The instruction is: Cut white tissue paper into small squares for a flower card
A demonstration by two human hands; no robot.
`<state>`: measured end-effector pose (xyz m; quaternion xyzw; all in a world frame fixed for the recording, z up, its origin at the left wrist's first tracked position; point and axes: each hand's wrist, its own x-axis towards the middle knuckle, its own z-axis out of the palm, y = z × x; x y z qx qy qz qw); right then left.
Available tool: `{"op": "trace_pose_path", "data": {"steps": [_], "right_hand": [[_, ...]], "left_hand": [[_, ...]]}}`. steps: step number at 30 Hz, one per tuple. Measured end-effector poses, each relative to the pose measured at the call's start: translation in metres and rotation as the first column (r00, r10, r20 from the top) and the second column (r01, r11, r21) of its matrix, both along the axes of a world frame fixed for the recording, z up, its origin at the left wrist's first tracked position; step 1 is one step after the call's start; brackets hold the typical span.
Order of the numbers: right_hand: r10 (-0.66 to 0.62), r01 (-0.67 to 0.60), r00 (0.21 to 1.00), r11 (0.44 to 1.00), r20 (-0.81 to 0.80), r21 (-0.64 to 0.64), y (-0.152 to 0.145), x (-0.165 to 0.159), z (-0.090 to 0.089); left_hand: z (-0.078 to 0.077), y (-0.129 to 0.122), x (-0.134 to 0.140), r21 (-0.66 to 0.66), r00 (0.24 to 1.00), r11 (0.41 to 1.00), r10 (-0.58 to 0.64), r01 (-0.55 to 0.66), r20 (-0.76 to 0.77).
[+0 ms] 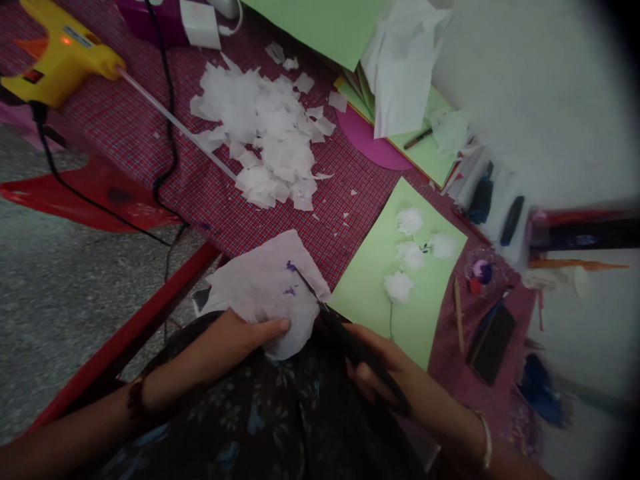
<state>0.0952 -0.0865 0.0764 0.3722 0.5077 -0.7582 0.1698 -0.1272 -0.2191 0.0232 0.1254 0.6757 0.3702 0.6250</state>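
Observation:
My left hand (250, 340) grips a sheet of white tissue paper (270, 293) over my lap, thumb on top and the other fingers hidden beneath. Purple marks show on the tissue. In my right hand (380, 367) is a pair of black-handled scissors (350, 340), its blades lying across the tissue's right side with the tip by the purple marks. Right of the tissue, a light green sheet (350, 287) bears several fluffy white tufts and a drawn stem. Beyond my hands lies a heap of cut tissue pieces (270, 127) on the checked cloth.
A yellow glue gun (65, 57) with a lit orange light and a long glue stick lies at upper left, its black cable (170, 120) nearby. Green sheets (320, 27) and a folded white paper (400, 73) sit at the top. A dark block (493, 343) and pencil (459, 313) lie right.

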Motion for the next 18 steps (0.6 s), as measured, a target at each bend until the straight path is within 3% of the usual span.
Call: {"op": "trace_pose_path", "data": {"steps": [8, 12, 18], "right_hand": [[0.047, -0.044, 0.996, 0.998, -0.076, 0.042, 0.006, 0.001, 0.01], [-0.002, 0.002, 0.998, 1.0, -0.057, 0.007, 0.005, -0.002, 0.016], [0.024, -0.023, 0.998, 1.0, -0.059, 0.008, 0.01, -0.015, 0.012]], "left_hand": [[-0.002, -0.003, 0.001, -0.011, 0.988, 0.999, 0.048, -0.046, 0.147], [-0.005, -0.004, 0.001, 0.046, 0.981, 0.997, 0.048, -0.057, 0.186], [0.011, 0.001, -0.002, 0.025, 0.989, 1.0, 0.003, -0.007, 0.145]]}}
